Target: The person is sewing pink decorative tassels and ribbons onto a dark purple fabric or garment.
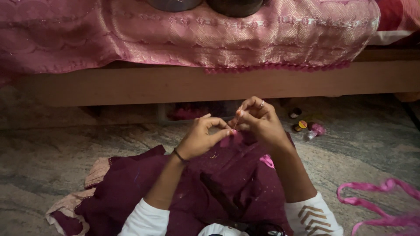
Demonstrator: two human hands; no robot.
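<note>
- White sleeves (144,220) frame the bottom of the view, with a dark maroon garment (183,188) spread across the lap and onto the floor (52,153).
- Right hand (258,120), a ring on one finger, is closed in a fingertip pinch on a fine needle (236,121) held nearly upright, just above the cloth.
- Left hand (201,137), a dark bangle at the wrist, is closed on a fold of the garment, pinching a small pink trim piece (231,139) at the stitching point.
- To do this stitch well, it seems best to keep the fold taut and the pull short and straight, so the thread does not snag.
- Thread spools (302,124) lie near on the floor; loose pink ribbon (376,196) trails at right; a pink bedspread (197,30) drapes the bed beyond.
</note>
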